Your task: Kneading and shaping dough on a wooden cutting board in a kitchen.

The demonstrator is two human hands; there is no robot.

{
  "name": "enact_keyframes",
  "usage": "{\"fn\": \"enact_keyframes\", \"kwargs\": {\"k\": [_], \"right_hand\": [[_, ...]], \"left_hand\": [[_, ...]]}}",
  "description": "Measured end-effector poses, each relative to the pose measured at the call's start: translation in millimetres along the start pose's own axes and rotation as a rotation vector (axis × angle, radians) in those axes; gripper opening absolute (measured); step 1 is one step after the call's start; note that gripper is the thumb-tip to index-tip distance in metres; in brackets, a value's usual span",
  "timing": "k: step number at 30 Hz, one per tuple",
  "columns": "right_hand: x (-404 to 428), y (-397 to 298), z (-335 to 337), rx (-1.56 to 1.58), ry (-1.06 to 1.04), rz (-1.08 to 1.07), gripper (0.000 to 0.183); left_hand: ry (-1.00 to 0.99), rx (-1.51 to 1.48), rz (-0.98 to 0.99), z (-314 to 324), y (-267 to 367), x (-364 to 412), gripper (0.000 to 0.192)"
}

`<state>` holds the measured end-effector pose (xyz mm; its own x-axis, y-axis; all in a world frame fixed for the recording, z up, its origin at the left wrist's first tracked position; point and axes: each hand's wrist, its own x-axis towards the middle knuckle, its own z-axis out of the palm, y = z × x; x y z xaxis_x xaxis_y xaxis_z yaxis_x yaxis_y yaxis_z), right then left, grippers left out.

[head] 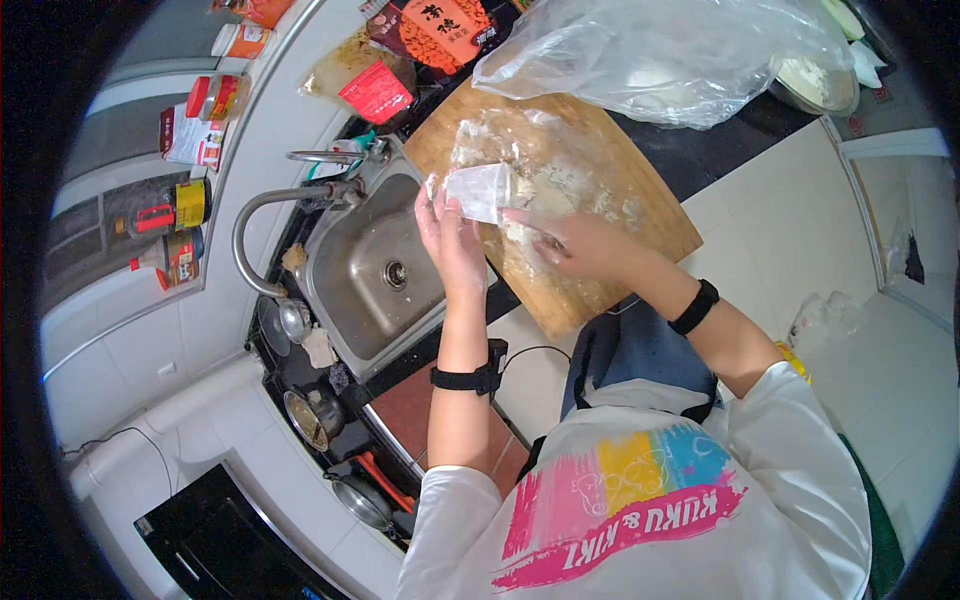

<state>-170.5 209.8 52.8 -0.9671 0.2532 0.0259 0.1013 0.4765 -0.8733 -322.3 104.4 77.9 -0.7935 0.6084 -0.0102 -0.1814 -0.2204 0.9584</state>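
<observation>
My left hand [454,236] holds a clear plastic cup [478,193] on its side, with the mouth turned to the right. White flour clings to its fingertips. At the cup's rim is my right hand [566,240], slightly blurred, its index finger reaching to the edge; whether it grips anything is unclear. Beneath both hands lies a wooden board [645,187] dusted with flour. Pale dough or clumped flour [551,187] lies beside the cup's mouth, partly hidden by my right hand.
A steel sink [367,262] with a curved faucet [259,214] adjoins the board on the left. Beyond the board lie a large clear plastic bag [675,60], a bowl of flour [814,86] and food packets [442,30]. Pans [364,499] stand at lower left.
</observation>
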Motion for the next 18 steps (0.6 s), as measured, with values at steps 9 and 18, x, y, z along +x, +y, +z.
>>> {"fn": "enact_keyframes", "kwargs": {"k": [9,18], "right_hand": [[-22.8,49.0,-4.4,-0.074,0.252,0.217,0.050],[-16.7,87.4,2.3,-0.330,0.206,0.076,0.051]], "left_hand": [[-0.192,0.538,0.328,17.8,-16.9,-13.9,0.056],[-0.089,0.538,0.109,30.5,-57.2,-6.8,0.066]]}}
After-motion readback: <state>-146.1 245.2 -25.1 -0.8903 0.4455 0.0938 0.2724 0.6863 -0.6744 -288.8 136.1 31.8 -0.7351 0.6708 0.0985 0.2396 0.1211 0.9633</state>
